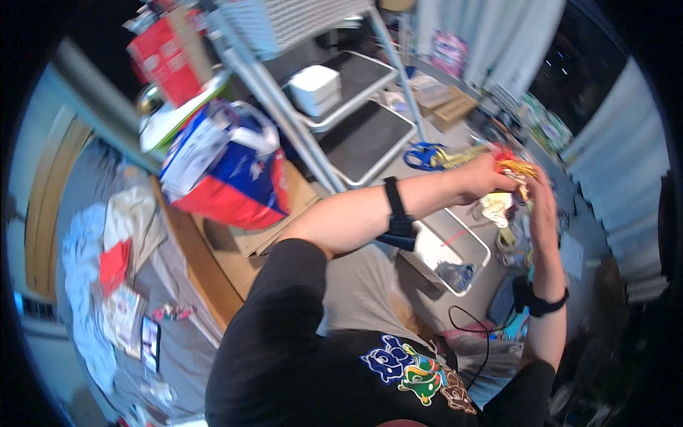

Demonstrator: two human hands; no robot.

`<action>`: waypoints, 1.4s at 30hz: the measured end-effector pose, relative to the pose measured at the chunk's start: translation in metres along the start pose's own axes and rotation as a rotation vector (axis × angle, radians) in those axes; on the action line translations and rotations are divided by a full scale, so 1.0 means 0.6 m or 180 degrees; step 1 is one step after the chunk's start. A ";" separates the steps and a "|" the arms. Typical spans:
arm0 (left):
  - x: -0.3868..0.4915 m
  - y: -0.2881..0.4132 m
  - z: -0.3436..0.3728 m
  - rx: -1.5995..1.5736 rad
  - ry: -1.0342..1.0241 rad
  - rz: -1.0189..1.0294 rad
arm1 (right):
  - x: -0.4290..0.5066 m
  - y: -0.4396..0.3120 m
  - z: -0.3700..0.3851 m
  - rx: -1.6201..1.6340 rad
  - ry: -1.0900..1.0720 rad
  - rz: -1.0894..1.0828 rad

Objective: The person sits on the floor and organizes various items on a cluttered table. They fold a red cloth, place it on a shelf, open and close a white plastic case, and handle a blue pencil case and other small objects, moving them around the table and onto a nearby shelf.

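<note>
My left hand (483, 175) is closed around a bundle of red and gold tassels (513, 166), blurred by motion. My right hand (541, 205) is raised against the bundle's other side, fingers long and close together; its grip on the strands is unclear. Just under both hands shows a pale cream piece (496, 207), and I cannot tell whether it hangs from the bundle. A blue-handled tool or strap (424, 155) with a yellowish band lies past my left wrist. Below my forearms stands a white tray-like bin (453, 245) containing a dark plastic bag (454, 273).
A white-framed step ladder (368, 139) stands ahead, with a white box (316, 88) on one step. To the left are a full red-and-blue bag (235, 181) and a bed (181, 352) bearing clothes and a phone (151, 344). A black cable (469, 315) loops low right; cardboard boxes (453, 109) sit near the curtains.
</note>
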State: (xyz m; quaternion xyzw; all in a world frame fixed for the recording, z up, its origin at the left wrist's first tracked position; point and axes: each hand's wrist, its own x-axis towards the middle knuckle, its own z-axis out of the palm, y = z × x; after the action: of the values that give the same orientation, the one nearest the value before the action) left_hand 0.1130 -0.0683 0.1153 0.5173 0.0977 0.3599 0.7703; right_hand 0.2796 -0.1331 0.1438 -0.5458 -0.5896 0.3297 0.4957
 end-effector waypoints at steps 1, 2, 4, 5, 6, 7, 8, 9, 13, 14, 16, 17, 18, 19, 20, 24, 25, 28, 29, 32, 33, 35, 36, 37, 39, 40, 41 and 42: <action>-0.004 0.018 -0.007 -0.0171 0.0252 -0.0105 | 0.003 -0.011 -0.010 -0.0125 -0.0078 -0.0403; -0.006 0.045 -0.017 -0.0230 0.0214 0.0110 | 0.003 -0.022 -0.023 -0.0370 -0.0070 -0.0694; -0.033 0.110 -0.052 -0.0478 0.0251 0.0165 | 0.003 -0.035 -0.059 -0.0495 0.0003 -0.0601; -0.052 0.143 -0.064 -0.0225 0.0616 0.0482 | 0.001 -0.034 -0.077 -0.0549 0.0045 -0.0719; -0.080 0.179 -0.085 -0.0257 0.0707 0.0738 | -0.002 -0.025 -0.096 -0.0393 0.0048 -0.0660; -0.115 0.208 -0.103 -0.0305 0.0774 0.1019 | -0.007 -0.011 -0.118 -0.0288 -0.0016 -0.0525; -0.160 0.229 -0.117 -0.0306 0.1023 0.1131 | -0.009 0.010 -0.140 -0.0461 -0.0029 -0.0350; -0.208 0.246 -0.131 -0.0312 0.1141 0.1377 | -0.013 0.045 -0.154 0.0039 -0.0091 -0.0374; -0.408 0.216 -0.132 -0.0411 0.2351 0.1480 | -0.014 0.210 -0.190 0.0706 0.0098 0.0440; -0.455 0.194 -0.126 -0.0480 0.2469 0.1355 | -0.008 0.243 -0.196 0.0646 0.0358 0.1022; -0.537 0.145 -0.111 -0.0724 0.3036 0.1249 | 0.018 0.286 -0.200 0.1096 -0.0158 0.1023; -0.575 0.119 -0.101 -0.0769 0.3235 0.1307 | 0.027 0.297 -0.203 0.1285 -0.0115 0.1181; -0.613 0.099 -0.095 -0.0864 0.3505 0.1165 | 0.034 0.304 -0.202 0.1290 -0.0255 0.1033; -0.656 0.081 -0.090 -0.1000 0.3444 0.1087 | 0.045 0.305 -0.197 0.1313 -0.0243 0.0869; -0.693 0.068 -0.086 -0.1238 0.3596 0.1226 | 0.047 0.305 -0.192 0.1281 -0.0206 0.0966; -0.836 0.092 -0.082 -0.0567 0.4771 0.1779 | 0.043 0.294 -0.169 0.1149 -0.0346 0.0728; -0.853 0.104 -0.084 -0.0183 0.4835 0.1896 | 0.037 0.294 -0.164 0.1143 -0.0536 0.0664; -0.851 0.112 -0.095 0.0144 0.4959 0.1725 | 0.023 0.289 -0.160 0.1093 -0.0437 0.0889; -0.837 0.108 -0.101 0.0105 0.4847 0.1430 | 0.021 0.286 -0.162 0.1080 -0.0272 0.0933; -0.773 0.067 -0.131 -0.0237 0.4496 0.1400 | 0.011 0.279 -0.166 0.1155 -0.0012 0.1069; -0.755 0.053 -0.142 -0.0249 0.4422 0.1207 | 0.008 0.275 -0.168 0.1119 0.0083 0.1172; -0.723 0.027 -0.162 0.0598 0.4362 0.1077 | 0.001 0.268 -0.171 0.1171 0.0080 0.1137; -0.715 0.018 -0.167 0.0739 0.4424 0.0664 | -0.003 0.265 -0.172 0.1157 0.0092 0.1130; -0.707 0.009 -0.169 0.0713 0.4489 0.0535 | -0.007 0.261 -0.173 0.1196 0.0110 0.1130; -0.691 0.001 -0.175 0.0935 0.4335 0.0647 | -0.013 0.252 -0.175 0.1159 0.0074 0.1050; -0.687 -0.001 -0.177 0.0837 0.4283 0.0638 | -0.018 0.249 -0.176 0.1129 0.0058 0.1019; -0.682 -0.001 -0.180 0.0814 0.4138 0.0737 | -0.021 0.244 -0.177 0.1091 0.0028 0.0997; -0.679 -0.001 -0.183 0.0756 0.4160 0.0629 | -0.023 0.241 -0.178 0.1121 0.0074 0.0996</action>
State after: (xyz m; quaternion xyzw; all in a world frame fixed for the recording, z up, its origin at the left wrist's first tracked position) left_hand -0.2381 -0.2557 -0.0248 0.2808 0.5351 0.6548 0.4540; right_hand 0.4253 -0.1357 0.0372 -0.5394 -0.4255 0.4940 0.5329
